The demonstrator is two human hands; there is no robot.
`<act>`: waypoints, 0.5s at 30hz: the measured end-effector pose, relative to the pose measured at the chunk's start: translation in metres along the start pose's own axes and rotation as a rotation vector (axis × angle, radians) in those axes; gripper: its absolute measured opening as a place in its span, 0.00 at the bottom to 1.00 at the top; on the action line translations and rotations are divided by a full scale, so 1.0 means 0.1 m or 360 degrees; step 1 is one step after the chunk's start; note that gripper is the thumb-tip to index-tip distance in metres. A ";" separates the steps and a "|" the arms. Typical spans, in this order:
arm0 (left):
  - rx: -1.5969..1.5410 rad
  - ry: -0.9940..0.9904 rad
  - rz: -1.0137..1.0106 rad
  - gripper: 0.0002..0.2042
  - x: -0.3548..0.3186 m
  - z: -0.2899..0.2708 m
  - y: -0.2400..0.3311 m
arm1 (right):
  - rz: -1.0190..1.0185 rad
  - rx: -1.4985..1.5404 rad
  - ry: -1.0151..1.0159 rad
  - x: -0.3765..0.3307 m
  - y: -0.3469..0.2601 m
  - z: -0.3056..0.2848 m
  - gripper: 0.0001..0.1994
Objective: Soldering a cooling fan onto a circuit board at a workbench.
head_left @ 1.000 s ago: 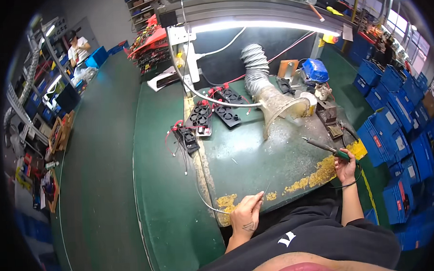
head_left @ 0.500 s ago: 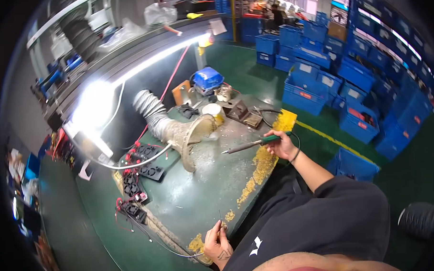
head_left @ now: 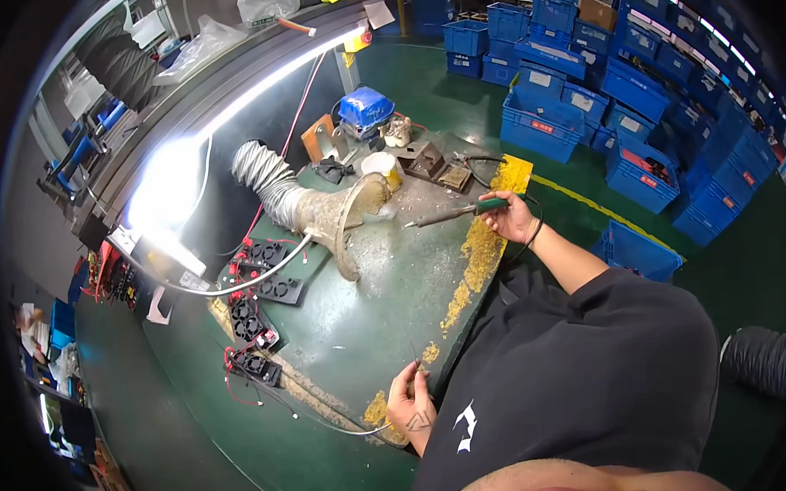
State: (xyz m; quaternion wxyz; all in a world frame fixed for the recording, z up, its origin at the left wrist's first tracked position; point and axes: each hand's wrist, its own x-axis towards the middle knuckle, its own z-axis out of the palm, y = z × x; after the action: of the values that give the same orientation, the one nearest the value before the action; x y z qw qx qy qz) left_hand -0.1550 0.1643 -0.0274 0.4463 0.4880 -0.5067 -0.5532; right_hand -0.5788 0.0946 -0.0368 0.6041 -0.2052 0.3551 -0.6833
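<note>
My right hand point(head_left: 509, 217) grips a soldering iron point(head_left: 487, 205) by its green handle, at the right edge of the green worktable point(head_left: 353, 333). The iron's dark barrel points left, its tip above the tabletop and apart from the grey fume funnel point(head_left: 351, 225). At the near edge my left hand point(head_left: 409, 401) is closed in a pinch on a thin solder wire point(head_left: 413, 350), whose end sticks up from the fingertips. A pale lead point(head_left: 348, 431) runs along the table toward that hand. Small black cooling fans point(head_left: 278, 288) with red wires lie along the left side.
A bright lamp tube point(head_left: 275, 85) hangs over the table. At the back stand an iron stand point(head_left: 438, 166), a white-yellow cup point(head_left: 379, 166) and a blue box point(head_left: 365, 106). Blue crates point(head_left: 540, 123) are stacked at the right. Yellow paint flakes along the table's edge.
The view has tilted, so the table and both hands sit higher in the picture. Both hands keep their holds; relative to the table they have barely shifted.
</note>
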 end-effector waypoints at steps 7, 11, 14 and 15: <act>-0.0358 -0.0442 -0.0132 0.11 -0.03 -0.24 0.07 | 0.0064 0.0100 0.0112 0.01 0.00 0.06 0.17; -0.0533 -0.0612 -0.0251 0.12 -0.11 -0.42 0.14 | -0.0002 0.0048 0.0296 0.03 0.05 0.10 0.17; -0.0892 -0.0612 -0.0246 0.12 -0.10 -0.48 0.13 | -0.0061 -0.0042 0.0227 0.02 0.06 0.03 0.18; -0.0955 -0.0591 -0.0250 0.11 -0.11 -0.49 0.12 | -0.0046 -0.0052 0.0179 0.04 0.07 -0.01 0.19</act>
State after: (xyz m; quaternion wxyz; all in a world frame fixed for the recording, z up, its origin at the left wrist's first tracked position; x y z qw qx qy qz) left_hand -0.1051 0.1681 -0.0147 0.4261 0.2639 -0.3551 -0.7891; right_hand -0.5761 0.0907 -0.0432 0.5699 -0.1814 0.3966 -0.6964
